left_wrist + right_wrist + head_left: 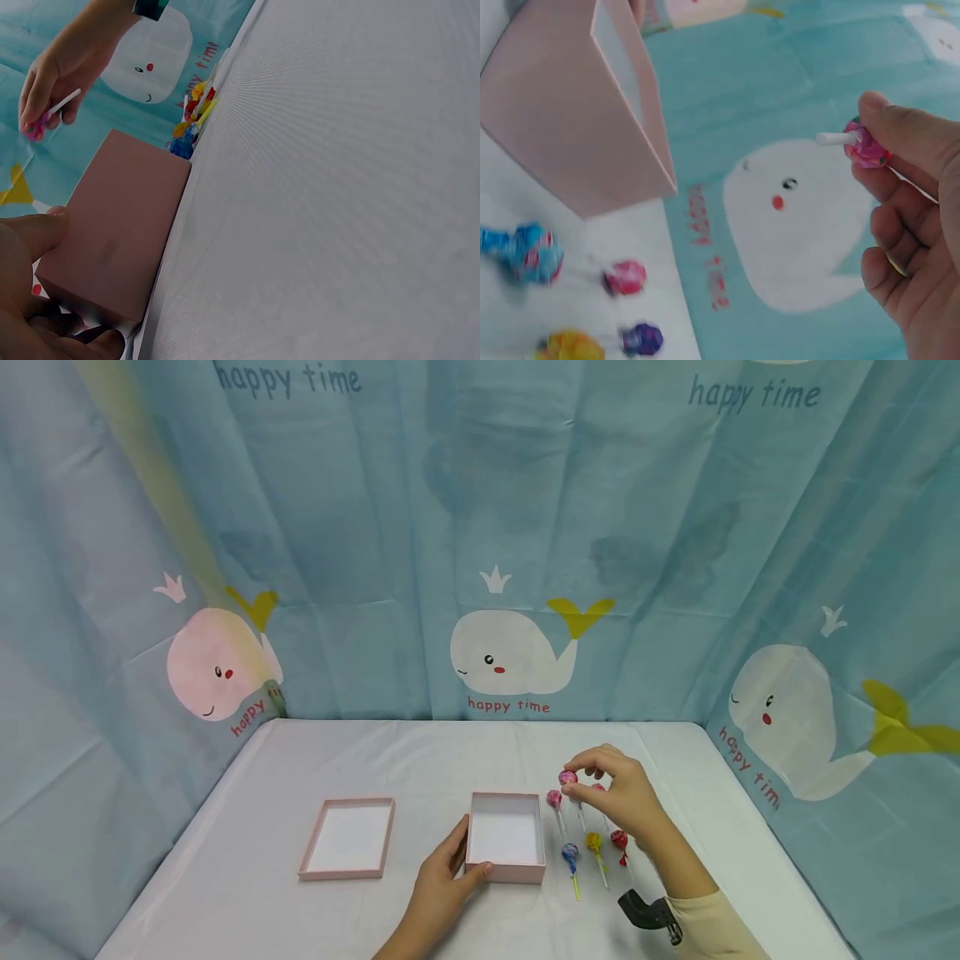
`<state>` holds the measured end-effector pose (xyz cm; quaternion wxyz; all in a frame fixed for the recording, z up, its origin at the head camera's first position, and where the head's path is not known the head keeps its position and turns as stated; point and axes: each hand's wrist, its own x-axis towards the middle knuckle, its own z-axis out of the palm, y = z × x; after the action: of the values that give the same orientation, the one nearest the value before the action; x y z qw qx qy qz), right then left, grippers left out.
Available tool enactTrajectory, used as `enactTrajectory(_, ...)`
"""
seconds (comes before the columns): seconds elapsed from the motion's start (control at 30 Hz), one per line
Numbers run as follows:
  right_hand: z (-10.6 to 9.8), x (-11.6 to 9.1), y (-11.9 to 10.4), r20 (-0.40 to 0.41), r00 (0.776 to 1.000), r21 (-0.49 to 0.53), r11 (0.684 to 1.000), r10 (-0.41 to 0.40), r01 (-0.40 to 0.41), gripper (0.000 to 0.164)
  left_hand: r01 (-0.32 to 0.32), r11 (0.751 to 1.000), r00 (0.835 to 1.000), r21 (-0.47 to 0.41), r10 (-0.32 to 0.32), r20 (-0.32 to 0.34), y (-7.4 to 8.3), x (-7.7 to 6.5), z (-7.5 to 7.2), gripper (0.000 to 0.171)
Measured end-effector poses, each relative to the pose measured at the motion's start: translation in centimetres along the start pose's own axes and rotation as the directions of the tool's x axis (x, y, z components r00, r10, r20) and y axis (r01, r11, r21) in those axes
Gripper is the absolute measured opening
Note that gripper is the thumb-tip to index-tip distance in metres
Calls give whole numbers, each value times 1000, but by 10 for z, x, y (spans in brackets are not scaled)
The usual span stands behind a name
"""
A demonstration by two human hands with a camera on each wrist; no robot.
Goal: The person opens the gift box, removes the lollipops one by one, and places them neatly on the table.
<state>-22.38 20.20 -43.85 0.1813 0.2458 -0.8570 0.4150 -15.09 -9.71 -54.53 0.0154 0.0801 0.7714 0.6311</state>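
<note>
My right hand (626,793) pinches a pink-wrapped lollipop (567,777) by its round head, raised above the table to the right of a pink box (516,874). In the right wrist view, the white stick of that lollipop (867,146) points away from the fingers. The box stands uncovered, its white inside bare. My left hand (441,881) grips its front left corner, thumb on the front wall and fingers along the left side; the left wrist view shows some fingers low at the box (120,225).
Right of the box lie several lollipops, among them a blue one (570,853), a yellow one (594,842), a red one (619,839), a pink one (554,798) and a purple one (643,340). A pink-rimmed lid (341,875) lies left on the white tablecloth (247,827).
</note>
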Motion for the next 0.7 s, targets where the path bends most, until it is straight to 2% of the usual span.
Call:
enactTrajectory(0.27,-37,-29,18,-120,993,-80,996,20,-29,28,-5,1000,1000,7,5,-2,0,-1,0,91)
enactTrajectory(0.5,-61,-56,36,-198,972,-185,969,129,-166,26,-19,1000,1000,23,19,-2,-1,-1,-1,92)
enactTrajectory(0.7,-70,-74,52,-217,951,-223,937,221,-269,23,-23,999,1000,26,23,-4,-1,0,-1,92)
